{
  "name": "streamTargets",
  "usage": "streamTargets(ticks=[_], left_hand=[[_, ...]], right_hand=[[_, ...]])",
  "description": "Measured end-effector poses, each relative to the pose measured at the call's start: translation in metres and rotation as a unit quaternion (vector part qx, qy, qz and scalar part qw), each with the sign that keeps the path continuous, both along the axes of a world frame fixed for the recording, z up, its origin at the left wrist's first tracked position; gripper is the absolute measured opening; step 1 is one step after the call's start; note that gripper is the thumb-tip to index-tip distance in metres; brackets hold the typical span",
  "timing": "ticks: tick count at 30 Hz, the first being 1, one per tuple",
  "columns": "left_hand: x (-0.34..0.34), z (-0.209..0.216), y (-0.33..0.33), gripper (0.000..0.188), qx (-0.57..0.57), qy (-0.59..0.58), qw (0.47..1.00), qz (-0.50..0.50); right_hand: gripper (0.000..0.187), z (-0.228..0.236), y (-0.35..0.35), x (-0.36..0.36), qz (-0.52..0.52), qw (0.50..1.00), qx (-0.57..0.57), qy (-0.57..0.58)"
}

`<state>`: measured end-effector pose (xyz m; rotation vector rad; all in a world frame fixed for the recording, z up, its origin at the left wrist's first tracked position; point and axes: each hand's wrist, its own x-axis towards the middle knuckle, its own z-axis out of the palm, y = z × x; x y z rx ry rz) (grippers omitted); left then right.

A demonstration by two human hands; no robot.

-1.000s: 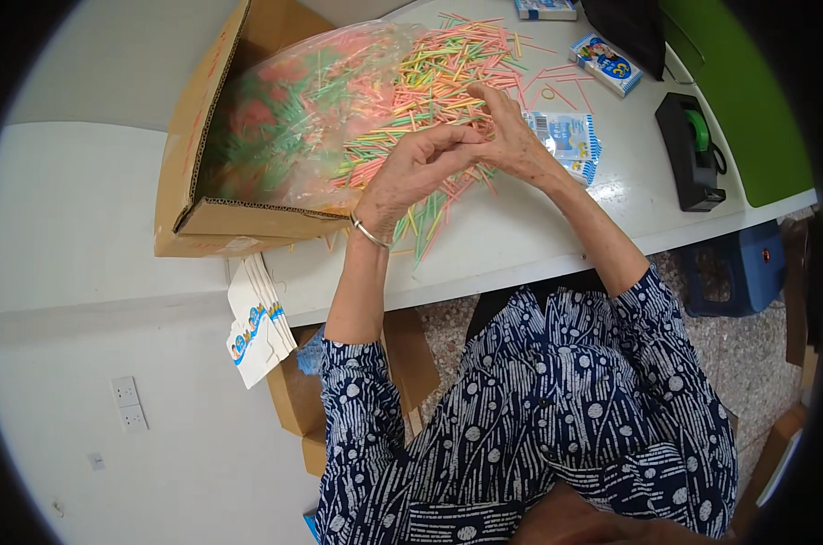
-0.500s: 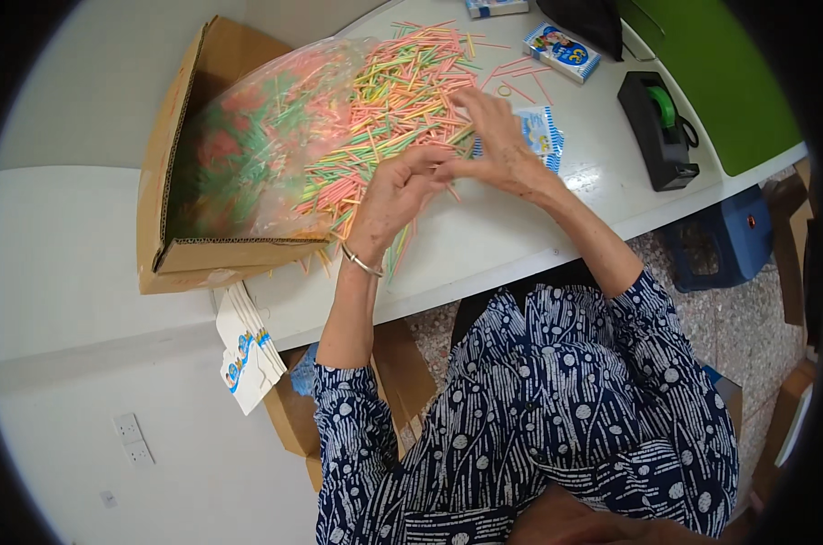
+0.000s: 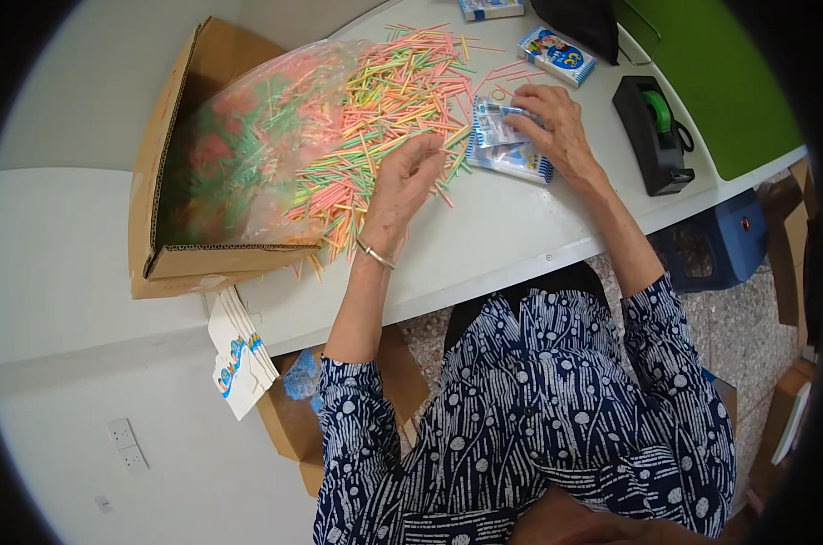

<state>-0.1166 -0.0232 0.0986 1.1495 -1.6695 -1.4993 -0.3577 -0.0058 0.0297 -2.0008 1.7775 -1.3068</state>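
Observation:
My left hand point(image 3: 404, 186), a metal bangle at its wrist, hovers at the near right edge of a heap of thin pink, yellow and green sticks point(image 3: 402, 100). Its fingers are curled in toward the thumb; whatever they may hold is hidden. Farther right, my right hand point(image 3: 561, 136) grips the edge of a small blue-and-white packet point(image 3: 495, 123) between thumb and fingers. Beneath it another blue-and-white packet point(image 3: 511, 163) lies on the white table point(image 3: 466, 232). A few loose pink sticks and a rubber band point(image 3: 498, 93) lie just beyond the packets.
On the left stands an open cardboard box point(image 3: 225, 262), a clear plastic bag point(image 3: 266, 127) of sticks spilling out of it. A black tape dispenser point(image 3: 647, 136) sits at the right. Small printed boxes point(image 3: 556, 54) lie at the back. Flat white cartons point(image 3: 239, 354) jut from the table's left edge.
My hands have come apart from each other. The right one has moved right and down onto the packets and taken hold of one; the left stays beside the sticks, slightly farther right.

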Motion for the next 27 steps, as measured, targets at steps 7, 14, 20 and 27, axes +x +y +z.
streamTargets(ticks=[7, 14, 20, 27], left_hand=[[-0.024, -0.004, -0.013, 0.022, -0.061, 0.022, 0.998, -0.024], [-0.002, -0.013, 0.003, 0.015, -0.077, 0.029, 0.996, 0.015], [0.016, -0.021, 0.034, 0.017, -0.192, -0.089, 0.976, 0.039], [0.025, -0.021, 0.052, 0.011, -0.219, -0.154, 0.962, 0.046]], right_hand=[[0.031, 0.034, 0.02, 0.026, 0.072, 0.996, -0.041, -0.024], [0.027, 0.05, 0.029, 0.04, 0.143, 0.985, 0.042, -0.09], [0.019, 0.04, 0.046, 0.06, 0.204, 0.964, 0.106, -0.131], [0.023, 0.03, 0.058, 0.069, 0.232, 0.947, 0.17, -0.143]])
